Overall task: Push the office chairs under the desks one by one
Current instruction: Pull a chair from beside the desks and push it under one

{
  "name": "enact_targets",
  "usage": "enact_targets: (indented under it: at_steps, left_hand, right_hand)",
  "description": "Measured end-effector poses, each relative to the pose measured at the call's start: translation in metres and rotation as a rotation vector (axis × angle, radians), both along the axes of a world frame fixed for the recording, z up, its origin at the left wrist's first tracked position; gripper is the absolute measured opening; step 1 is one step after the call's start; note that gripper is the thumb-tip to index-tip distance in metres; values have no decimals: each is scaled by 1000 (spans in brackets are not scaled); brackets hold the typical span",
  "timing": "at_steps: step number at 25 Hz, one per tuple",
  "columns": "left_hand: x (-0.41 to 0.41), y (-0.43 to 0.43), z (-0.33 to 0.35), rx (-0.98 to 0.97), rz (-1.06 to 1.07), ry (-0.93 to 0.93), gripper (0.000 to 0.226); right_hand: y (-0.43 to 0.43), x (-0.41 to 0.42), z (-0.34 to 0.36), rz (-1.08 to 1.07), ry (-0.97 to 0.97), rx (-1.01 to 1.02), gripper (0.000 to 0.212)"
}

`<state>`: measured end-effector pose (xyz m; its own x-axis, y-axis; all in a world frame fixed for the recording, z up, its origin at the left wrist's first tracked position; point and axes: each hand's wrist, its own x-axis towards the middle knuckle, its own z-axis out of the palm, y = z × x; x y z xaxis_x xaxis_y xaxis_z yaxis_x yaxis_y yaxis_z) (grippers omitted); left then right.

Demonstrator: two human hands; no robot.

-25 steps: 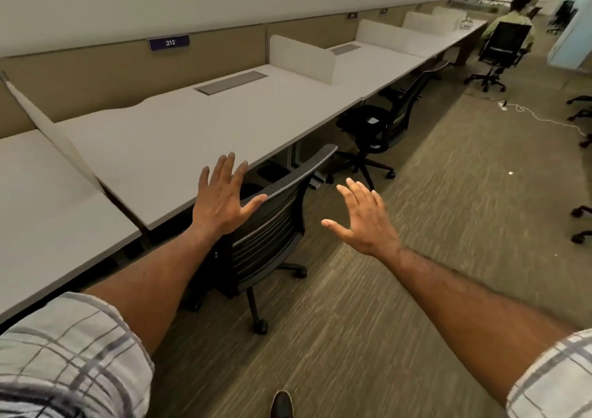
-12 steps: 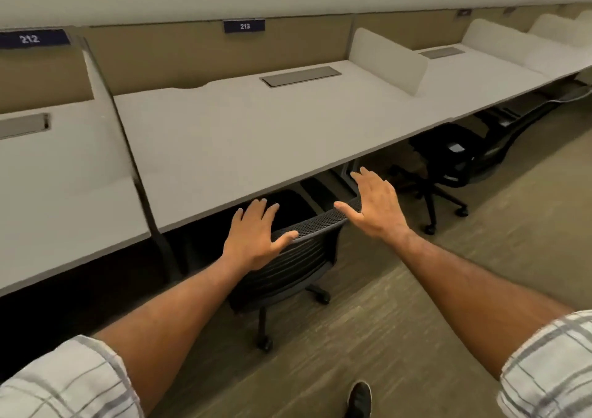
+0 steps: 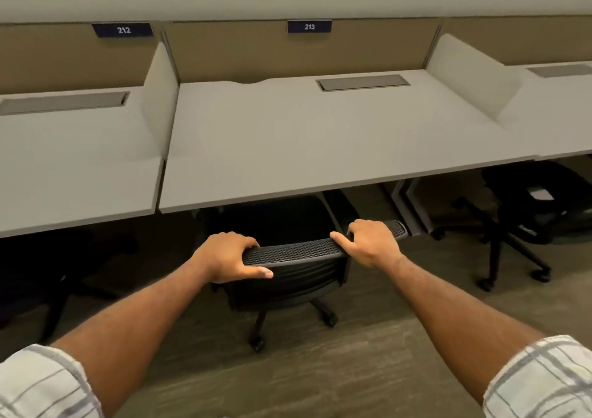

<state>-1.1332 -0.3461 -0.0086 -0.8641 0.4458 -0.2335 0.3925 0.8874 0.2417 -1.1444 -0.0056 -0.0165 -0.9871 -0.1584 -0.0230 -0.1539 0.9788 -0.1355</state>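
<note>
Left hand (image 3: 224, 255) clenched on left end of office chair (image 3: 288, 276) top rail, thumb beneath. Right hand (image 3: 368, 241) clamped over right end, index finger along rail. Rail long axis left-right, right end slightly farther. Chair between hands, backrest facing person, seat under desk 213 (image 3: 320, 148). Second chair (image 3: 528, 219) under right-hand desk.

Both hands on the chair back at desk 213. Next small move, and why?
Probably a short, straight push forward. The left hand and right hand both grip the mesh top of the office chair, whose seat is partly under desk 213 while its backrest and casters sit out on the floor. An even push from both hands should keep it from swivelling.
</note>
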Motion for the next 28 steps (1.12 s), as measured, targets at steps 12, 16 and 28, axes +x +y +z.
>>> enact_targets:
  at_steps: [12,16,28]
  left_hand:
    - [-5,56,14,92,43,4,95]
    - [-21,61,16,56,10,-10,97]
    - [-130,110,10,14,-57,-130,88]
  right_hand:
    - [62,4,-13,54,133,-45,68]
    - [65,3,-7,28,111,-25,67]
    - [143,-67,6,115,-100,-137,73]
